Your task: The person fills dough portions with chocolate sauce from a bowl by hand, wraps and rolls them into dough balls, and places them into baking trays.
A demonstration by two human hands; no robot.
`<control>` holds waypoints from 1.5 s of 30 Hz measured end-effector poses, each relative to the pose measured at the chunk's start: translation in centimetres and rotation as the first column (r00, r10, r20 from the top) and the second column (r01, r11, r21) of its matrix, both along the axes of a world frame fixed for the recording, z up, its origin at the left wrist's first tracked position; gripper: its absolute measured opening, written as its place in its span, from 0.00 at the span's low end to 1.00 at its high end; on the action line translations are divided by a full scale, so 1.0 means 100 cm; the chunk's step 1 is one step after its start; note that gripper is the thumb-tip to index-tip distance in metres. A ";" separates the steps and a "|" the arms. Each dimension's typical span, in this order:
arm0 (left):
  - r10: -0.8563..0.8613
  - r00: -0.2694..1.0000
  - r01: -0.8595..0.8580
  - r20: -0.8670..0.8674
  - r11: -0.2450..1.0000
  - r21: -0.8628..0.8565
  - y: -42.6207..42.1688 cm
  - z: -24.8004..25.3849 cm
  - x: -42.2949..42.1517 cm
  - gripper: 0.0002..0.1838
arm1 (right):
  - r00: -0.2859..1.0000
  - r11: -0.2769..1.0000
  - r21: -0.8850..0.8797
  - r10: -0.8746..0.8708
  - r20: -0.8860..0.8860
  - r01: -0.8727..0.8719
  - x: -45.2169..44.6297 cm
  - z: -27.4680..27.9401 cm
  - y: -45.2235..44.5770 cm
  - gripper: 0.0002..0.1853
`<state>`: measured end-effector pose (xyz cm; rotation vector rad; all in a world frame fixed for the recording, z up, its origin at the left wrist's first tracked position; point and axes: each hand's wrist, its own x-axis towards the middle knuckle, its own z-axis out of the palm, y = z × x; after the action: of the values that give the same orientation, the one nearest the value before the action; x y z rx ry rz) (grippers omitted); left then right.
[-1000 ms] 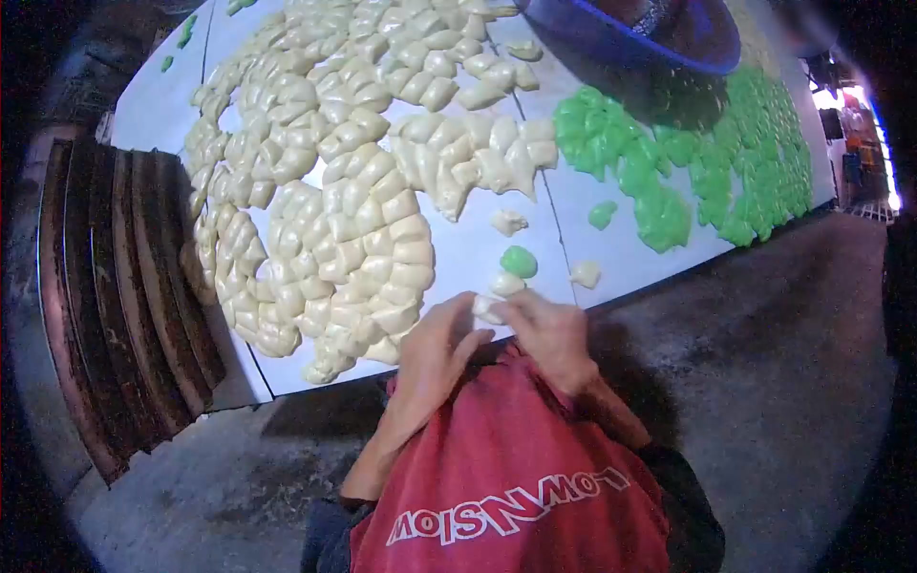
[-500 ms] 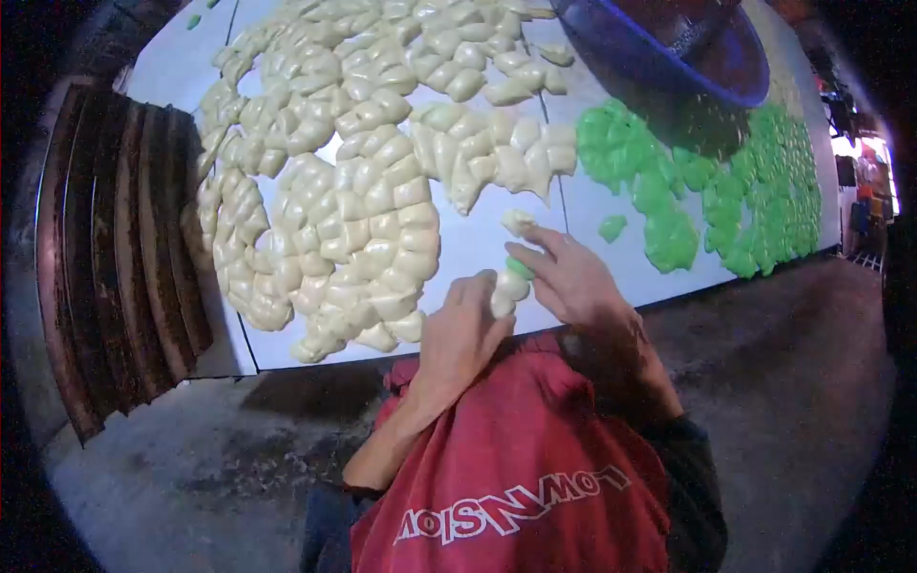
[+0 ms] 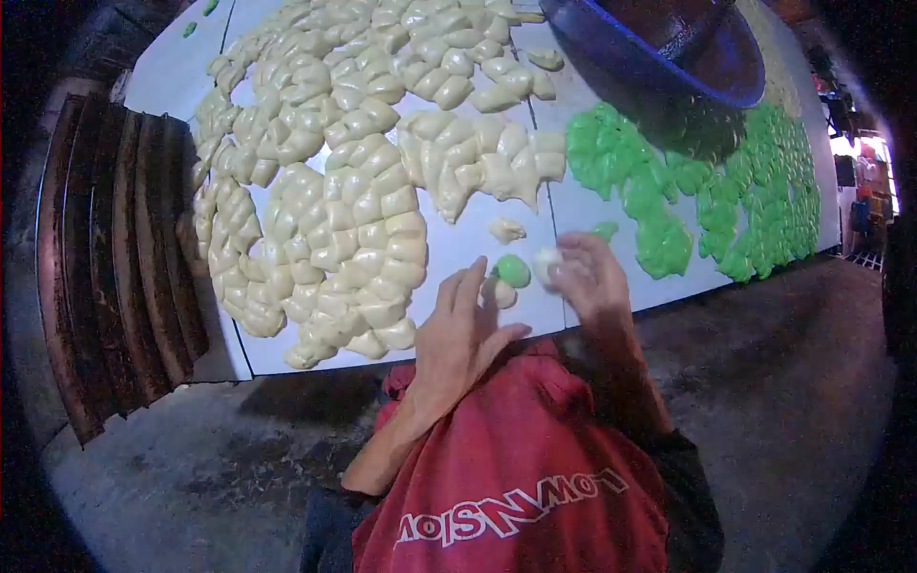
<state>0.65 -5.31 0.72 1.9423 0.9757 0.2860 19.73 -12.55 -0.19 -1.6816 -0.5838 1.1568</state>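
Note:
My left hand rests at the table's near edge, fingers stretched out and thumb spread. Right beside its fingertips lie a green dough ball and a cream dough ball. My right hand, slightly blurred, has its fingers closed around a small white dough ball. Farther back sits a loose cream dough scrap. A small green dough piece shows partly behind my right hand.
Cut cream dough covers much of the white table. Green dough pieces spread on the right, with a large blue basin behind them. Stacked dark curved sheets stand at the left edge.
My right hand has moved right with the white dough ball, away from the green one. The left hand's fingers have straightened, and the cream scrap now lies free of my fingers.

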 end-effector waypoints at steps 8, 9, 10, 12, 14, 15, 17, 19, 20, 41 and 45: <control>0.021 0.994 -0.007 -0.107 0.991 0.132 -0.001 -0.024 0.033 0.36 | 0.684 0.947 -0.096 0.290 0.669 -0.307 0.009 -0.010 0.015 0.15; 0.032 0.992 -0.013 -0.119 0.988 0.154 -0.002 -0.027 0.034 0.37 | 0.650 0.961 -0.100 0.248 0.719 -0.256 0.007 -0.008 0.015 0.15; 0.052 0.994 -0.036 -0.093 0.985 0.168 -0.003 -0.028 0.036 0.34 | 0.724 0.971 -0.072 0.218 0.654 -0.227 0.006 -0.009 0.014 0.14; 0.047 0.996 -0.036 -0.071 0.988 0.152 -0.003 -0.030 0.039 0.32 | 0.757 0.972 -0.075 0.220 0.616 -0.222 0.000 -0.015 0.013 0.14; 0.060 0.998 -0.054 -0.028 0.984 0.170 -0.002 -0.032 0.044 0.30 | 0.807 0.972 -0.031 0.210 0.551 -0.232 -0.005 -0.011 0.015 0.13; 0.041 0.999 -0.040 -0.009 0.991 0.124 -0.004 -0.035 0.044 0.30 | 0.822 0.974 -0.055 0.214 0.528 -0.218 -0.008 -0.009 0.014 0.13; 0.044 0.999 -0.046 0.021 0.996 0.080 -0.004 -0.045 0.040 0.30 | 0.846 0.971 -0.058 0.232 0.480 -0.233 -0.007 -0.010 0.014 0.13; 0.129 0.992 -0.129 0.000 0.991 -0.033 -0.011 -0.046 0.035 0.30 | 0.881 0.954 -0.078 0.297 0.368 -0.289 -0.005 0.001 0.016 0.13; 0.156 0.982 -0.157 0.103 0.988 0.004 -0.010 -0.042 0.028 0.31 | 0.897 0.954 -0.069 0.298 0.326 -0.292 -0.010 0.009 0.020 0.14; 0.588 0.776 -0.515 0.227 0.384 0.767 0.236 0.354 -0.410 0.20 | 0.808 0.129 0.821 0.315 0.498 -0.556 -0.393 0.307 0.350 0.21; 0.648 0.754 -0.521 0.106 0.493 0.697 0.345 0.362 -0.506 0.26 | 0.705 0.298 0.640 0.353 0.616 -0.708 -0.424 0.286 0.414 0.20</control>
<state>-49.92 29.22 36.88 2.2316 1.8655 1.0352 -22.64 28.87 28.42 -0.7479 -1.7851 0.7087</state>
